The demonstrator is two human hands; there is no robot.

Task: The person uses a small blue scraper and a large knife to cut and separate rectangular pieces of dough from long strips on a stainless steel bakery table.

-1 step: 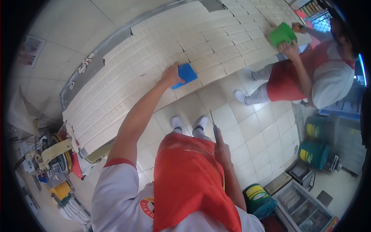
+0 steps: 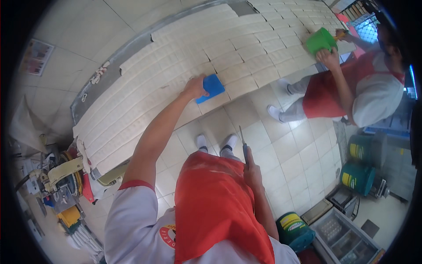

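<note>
My left hand (image 2: pixel 194 87) reaches out over the long table and grips a flat blue dough scraper (image 2: pixel 214 87) near the table's front edge. Beneath it lies a broad sheet of pale dough (image 2: pixel 140 94), marked in long parallel strips. Crosswise cuts divide the strips right of the scraper into shorter pieces. Close to my red apron, my right hand (image 2: pixel 252 175) is closed around the handle of a thin-bladed knife (image 2: pixel 245 147). The blade points up and away from me, over the floor and apart from the dough.
At the right, a co-worker in a red apron holds a green container (image 2: pixel 321 41) and a yellow-handled tool over the dough. Dark green buckets (image 2: pixel 357 178) and a glass-topped case (image 2: pixel 347 235) stand lower right. Cluttered equipment (image 2: pixel 66 176) fills the left.
The co-worker's far hand has shifted, and the yellow handle now shows beside the green container. My own hands hold nearly the same places.
</note>
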